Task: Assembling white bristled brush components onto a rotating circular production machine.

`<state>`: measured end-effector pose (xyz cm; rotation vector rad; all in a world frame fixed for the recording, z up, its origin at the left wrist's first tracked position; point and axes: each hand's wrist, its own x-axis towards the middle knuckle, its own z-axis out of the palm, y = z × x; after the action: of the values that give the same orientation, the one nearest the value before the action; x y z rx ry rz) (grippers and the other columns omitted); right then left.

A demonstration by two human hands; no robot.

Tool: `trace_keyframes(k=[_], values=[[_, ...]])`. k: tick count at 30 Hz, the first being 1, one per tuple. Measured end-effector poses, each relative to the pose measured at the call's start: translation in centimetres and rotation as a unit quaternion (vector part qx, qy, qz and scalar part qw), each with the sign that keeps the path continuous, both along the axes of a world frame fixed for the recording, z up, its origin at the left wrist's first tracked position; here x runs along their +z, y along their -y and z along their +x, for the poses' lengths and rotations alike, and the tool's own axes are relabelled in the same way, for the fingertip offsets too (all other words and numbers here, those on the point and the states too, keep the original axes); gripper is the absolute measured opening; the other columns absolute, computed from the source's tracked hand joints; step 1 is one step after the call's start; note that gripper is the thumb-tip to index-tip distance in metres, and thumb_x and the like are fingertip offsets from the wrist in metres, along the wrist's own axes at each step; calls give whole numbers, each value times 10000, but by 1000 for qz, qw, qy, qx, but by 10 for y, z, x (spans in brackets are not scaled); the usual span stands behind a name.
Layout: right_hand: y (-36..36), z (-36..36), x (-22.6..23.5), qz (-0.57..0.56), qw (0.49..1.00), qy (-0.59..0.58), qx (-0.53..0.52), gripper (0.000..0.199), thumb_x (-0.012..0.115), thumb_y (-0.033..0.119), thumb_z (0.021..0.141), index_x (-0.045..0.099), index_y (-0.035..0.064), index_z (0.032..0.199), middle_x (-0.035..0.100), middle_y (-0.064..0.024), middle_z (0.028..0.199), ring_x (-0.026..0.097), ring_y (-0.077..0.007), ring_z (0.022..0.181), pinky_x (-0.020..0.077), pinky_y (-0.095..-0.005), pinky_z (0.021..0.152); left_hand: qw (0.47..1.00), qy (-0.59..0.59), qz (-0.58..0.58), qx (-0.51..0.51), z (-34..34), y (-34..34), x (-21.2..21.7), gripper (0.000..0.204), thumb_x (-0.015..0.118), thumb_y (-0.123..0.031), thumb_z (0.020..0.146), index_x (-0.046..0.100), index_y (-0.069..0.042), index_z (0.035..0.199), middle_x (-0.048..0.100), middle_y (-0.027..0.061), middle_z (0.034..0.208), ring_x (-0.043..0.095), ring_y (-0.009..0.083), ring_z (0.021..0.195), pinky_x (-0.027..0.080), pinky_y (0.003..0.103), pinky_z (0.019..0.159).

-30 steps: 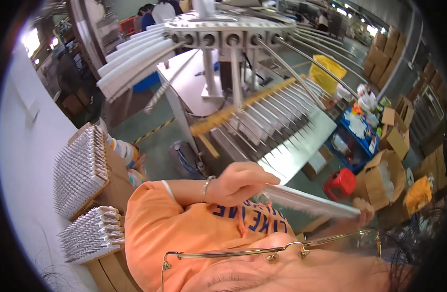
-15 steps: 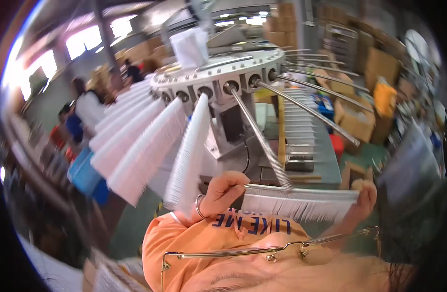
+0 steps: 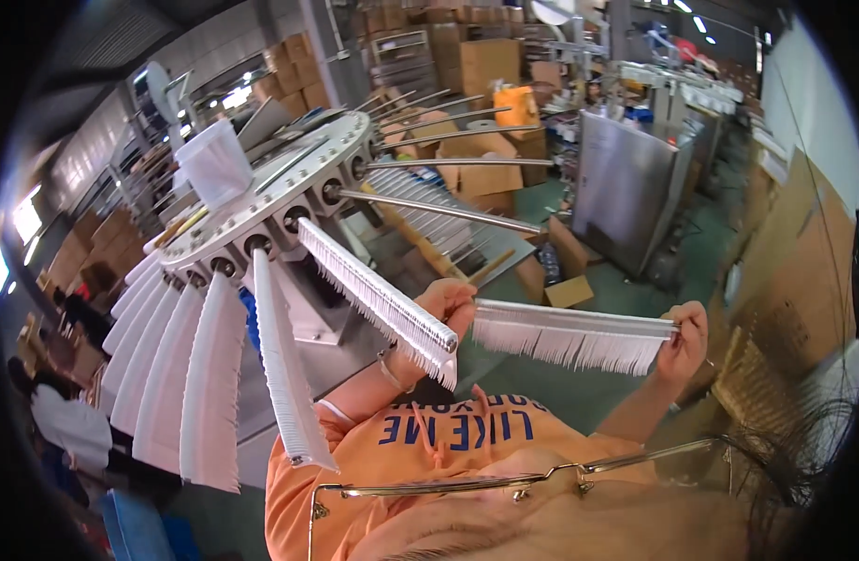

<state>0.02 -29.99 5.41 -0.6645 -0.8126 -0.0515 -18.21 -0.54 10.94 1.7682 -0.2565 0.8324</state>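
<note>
And here you are, both hands up at chest height — your left hand (image 3: 445,304) pinched on one end of the white fringed strip (image 3: 571,329), your right hand (image 3: 685,342) clamped on the other. It's stretched between them in mid-air, fringe hanging down, beyond the near edge of the round metal wheel (image 3: 284,201)! A loaded rod (image 3: 378,286) juts from that edge, its tip crossing your left forearm in view — touching or not, you can't tell. More fringed strips (image 3: 209,374) fan out leftward, bare rods (image 3: 448,210) rightward, and a white bucket (image 3: 214,165) sits on top.
</note>
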Motion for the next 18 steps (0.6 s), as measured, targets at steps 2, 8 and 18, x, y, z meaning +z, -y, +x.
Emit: trace_keyframes(k=[2, 8, 18], values=[[9, -9, 7, 20, 999, -12, -35, 86, 413, 69, 836, 452, -6, 849, 450, -51, 656, 390, -81, 525, 315, -192, 493, 913, 212, 299, 182, 13, 5, 22, 126, 515, 50, 788, 547, -21, 887, 510, 61, 677, 475, 184, 534, 404, 249, 522], [41, -21, 18, 113, 993, 22, -20, 100, 439, 125, 869, 465, 31, 892, 453, -38, 634, 355, -60, 430, 296, -182, 410, 829, 346, 386, 209, 28, 34, 70, 340, 617, 22, 654, 620, -46, 988, 493, 30, 619, 455, 186, 507, 338, 295, 485], [39, -30, 40, 157, 982, -39, -95, 141, 421, 137, 871, 462, 2, 856, 440, -55, 610, 350, -76, 412, 300, -185, 409, 848, 252, 383, 266, 23, 42, 90, 366, 545, 34, 674, 614, -42, 1025, 436, 42, 547, 429, 218, 459, 308, 317, 461]])
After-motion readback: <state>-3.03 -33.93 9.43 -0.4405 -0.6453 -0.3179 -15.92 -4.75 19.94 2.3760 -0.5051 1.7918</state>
